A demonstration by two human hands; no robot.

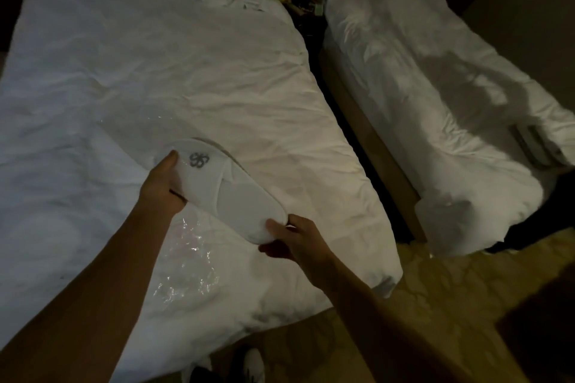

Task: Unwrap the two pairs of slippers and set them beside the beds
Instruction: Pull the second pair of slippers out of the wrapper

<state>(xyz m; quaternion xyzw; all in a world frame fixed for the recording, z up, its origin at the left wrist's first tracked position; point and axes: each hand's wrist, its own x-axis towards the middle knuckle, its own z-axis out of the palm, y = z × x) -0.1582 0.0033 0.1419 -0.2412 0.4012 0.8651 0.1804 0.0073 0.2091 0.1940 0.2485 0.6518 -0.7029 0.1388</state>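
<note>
Looks like the unwrapping step's basically done for this pair: left hand (163, 186) pinches the toe and right hand (292, 239) the heel of the white slippers (230, 193) held over the near bed (155, 71), clear wrapper (186, 264) underneath, so next they go down to the floor (435, 305).

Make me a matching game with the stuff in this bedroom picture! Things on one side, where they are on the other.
Things:
1. white slipper
2. clear plastic wrapper
3. big bed
4. second bed

Places:
A. across the dark gap, on the right
B. lying crinkled on the duvet, under the arms
C. held at both ends by the left hand and right hand
D. under the slipper, filling the left side

Pairs: 1-C, 2-B, 3-D, 4-A
</note>
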